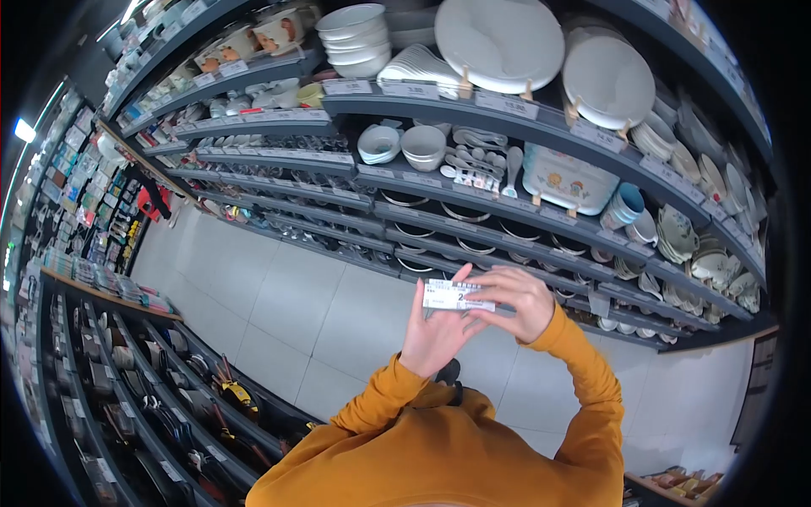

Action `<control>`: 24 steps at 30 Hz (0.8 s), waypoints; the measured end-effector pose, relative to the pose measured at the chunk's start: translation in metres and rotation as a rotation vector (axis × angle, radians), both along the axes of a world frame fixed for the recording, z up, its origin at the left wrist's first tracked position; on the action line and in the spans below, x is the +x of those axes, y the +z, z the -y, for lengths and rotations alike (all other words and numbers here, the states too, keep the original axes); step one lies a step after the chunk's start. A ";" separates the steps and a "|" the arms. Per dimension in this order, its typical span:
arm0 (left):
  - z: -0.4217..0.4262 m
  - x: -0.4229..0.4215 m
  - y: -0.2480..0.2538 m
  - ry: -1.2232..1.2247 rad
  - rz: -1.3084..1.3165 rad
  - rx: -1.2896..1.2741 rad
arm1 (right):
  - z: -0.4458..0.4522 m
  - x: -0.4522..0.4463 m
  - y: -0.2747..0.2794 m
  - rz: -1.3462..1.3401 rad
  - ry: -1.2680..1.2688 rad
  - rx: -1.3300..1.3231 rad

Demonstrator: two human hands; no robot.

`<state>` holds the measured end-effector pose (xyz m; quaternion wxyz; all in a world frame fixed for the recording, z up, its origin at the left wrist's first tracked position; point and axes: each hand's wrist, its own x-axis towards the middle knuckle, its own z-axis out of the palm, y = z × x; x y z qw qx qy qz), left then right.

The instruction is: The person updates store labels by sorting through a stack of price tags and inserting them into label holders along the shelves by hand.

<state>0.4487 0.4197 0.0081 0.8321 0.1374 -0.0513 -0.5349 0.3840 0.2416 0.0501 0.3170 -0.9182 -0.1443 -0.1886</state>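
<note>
A white price label (441, 296) with dark print and a large figure "2" is between my two hands, over the aisle. My left hand (435, 336) supports it from below and behind, with the thumb up along its left end. Across the label's right part lie the fingers of my right hand (522, 302), covering some of the print. Both sleeves are orange. The label is nearest to the lower shelf edges, apart from them.
Tall shelves hold stacked white bowls (355, 38), large plates (498, 42), spoons (480, 165) and a patterned tray (568, 179). Another rack (110, 397) with kitchen tools stands at the lower left. Pale floor tiles (287, 296) run between them. A person (150, 193) is far down the aisle.
</note>
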 end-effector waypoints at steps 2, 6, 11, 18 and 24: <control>-0.017 0.006 -0.010 0.034 -0.012 0.021 | -0.017 0.012 -0.008 0.004 0.030 0.003; -0.056 0.022 -0.027 0.110 -0.084 0.016 | -0.055 0.041 -0.025 -0.040 0.087 -0.006; -0.128 0.050 -0.041 0.187 -0.180 -0.052 | -0.127 0.081 -0.041 -0.047 0.121 -0.002; -0.282 0.118 -0.052 0.266 -0.116 0.063 | -0.286 0.161 -0.066 -0.119 0.119 0.193; -0.410 0.178 -0.044 0.506 0.001 0.127 | -0.411 0.265 -0.054 -0.092 0.390 0.252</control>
